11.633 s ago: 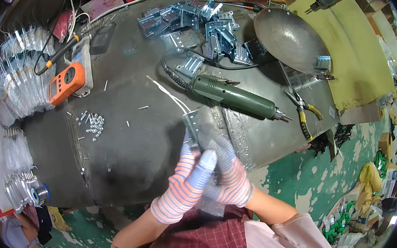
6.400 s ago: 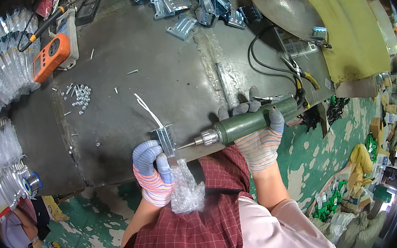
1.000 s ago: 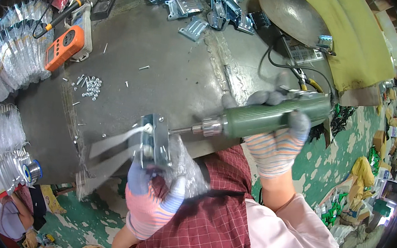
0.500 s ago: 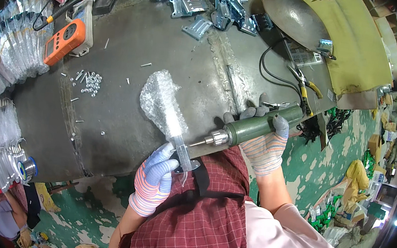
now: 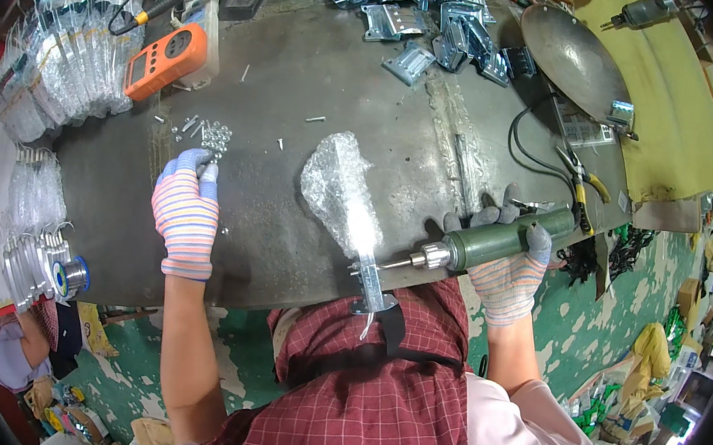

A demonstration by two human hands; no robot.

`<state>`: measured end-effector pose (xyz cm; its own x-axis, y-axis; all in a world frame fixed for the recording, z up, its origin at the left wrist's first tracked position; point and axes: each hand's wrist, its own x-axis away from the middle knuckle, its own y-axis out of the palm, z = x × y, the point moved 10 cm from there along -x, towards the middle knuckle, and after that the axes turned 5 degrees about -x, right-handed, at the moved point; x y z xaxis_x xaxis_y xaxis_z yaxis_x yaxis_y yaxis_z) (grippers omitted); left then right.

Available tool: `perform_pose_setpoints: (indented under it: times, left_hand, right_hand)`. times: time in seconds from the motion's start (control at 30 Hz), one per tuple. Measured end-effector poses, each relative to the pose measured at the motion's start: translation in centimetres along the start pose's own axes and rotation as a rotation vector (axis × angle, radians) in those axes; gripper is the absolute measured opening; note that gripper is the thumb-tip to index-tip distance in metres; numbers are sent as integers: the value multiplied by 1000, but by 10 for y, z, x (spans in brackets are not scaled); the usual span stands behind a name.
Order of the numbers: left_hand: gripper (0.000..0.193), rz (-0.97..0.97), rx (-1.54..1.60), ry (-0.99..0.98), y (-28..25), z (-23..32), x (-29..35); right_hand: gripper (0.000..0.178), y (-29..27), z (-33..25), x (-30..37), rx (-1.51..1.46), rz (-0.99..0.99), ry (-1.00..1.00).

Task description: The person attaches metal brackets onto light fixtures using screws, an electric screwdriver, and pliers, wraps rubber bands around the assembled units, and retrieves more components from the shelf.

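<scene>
In my right hand (image 5: 504, 279) is a dark green electric screwdriver (image 5: 508, 240), lying level with its tip pointing left. Its bit ends beside a metal bracket (image 5: 373, 286) at the table's front edge. The bracket is joined to a bubble-wrapped piece (image 5: 339, 181) lying on the table, and a small screw shows at its side. A white wire end hangs from it over my apron. My left hand (image 5: 185, 221), in a striped glove, reaches to a pile of small nuts and screws (image 5: 215, 138). Its fingertips and thumb are drawn together; what they pinch is hidden.
Stacked metal brackets (image 5: 470, 33) and a metal bowl (image 5: 573, 58) stand at the back. Yellow-handled pliers (image 5: 584, 196) lie at the right. An orange meter (image 5: 166, 62), bubble-wrapped parts (image 5: 85, 60) and a solder spool (image 5: 69, 276) are at the left. A person's arm (image 5: 31, 339) shows lower left.
My left hand has let go of the bracket and moved left and away from me to the nuts and screws. The screwdriver stays in my right hand. The whole view has shifted somewhat.
</scene>
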<state>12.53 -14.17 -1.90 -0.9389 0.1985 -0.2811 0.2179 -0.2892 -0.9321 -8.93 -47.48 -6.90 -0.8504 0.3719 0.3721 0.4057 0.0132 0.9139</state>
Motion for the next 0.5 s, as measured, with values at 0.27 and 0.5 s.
perform_pose_setpoints:
  times: [0.27, 0.5]
  left_hand:
    - [13, -99, -112, 113, 3, 20, -7]
    - [16, -438, 1408, -475, 15, 82, 125]
  right_hand:
    - [43, -2, -1, -1, -18, -23, 8]
    - [49, 2, 1, 2, 21, -12, -18]
